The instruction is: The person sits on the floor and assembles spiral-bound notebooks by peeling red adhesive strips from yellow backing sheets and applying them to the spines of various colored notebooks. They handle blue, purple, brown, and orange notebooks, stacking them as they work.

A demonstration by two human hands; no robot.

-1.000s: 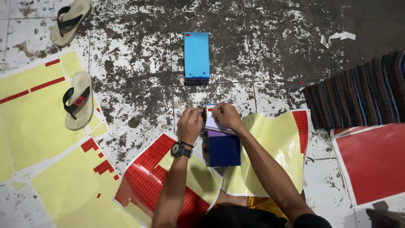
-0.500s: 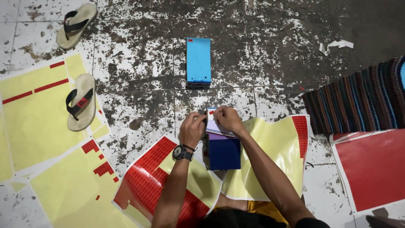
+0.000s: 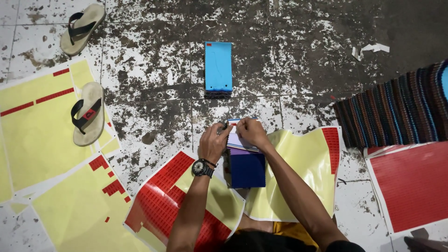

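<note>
Red label sheets (image 3: 413,186) on yellow backing (image 3: 42,135) lie around a blue packet (image 3: 218,69).

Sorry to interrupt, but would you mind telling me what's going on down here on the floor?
A person sits on the worn tiled floor, both hands on a small stack of coloured cards with a dark blue one showing. The left hand and right hand meet at its top edge. Yellow backing sheets with red stickers lie around, a light blue stack lies ahead, and two sandals lie to the left.

Navy booklet (image 3: 247,170), striped rug (image 3: 396,112)
</note>
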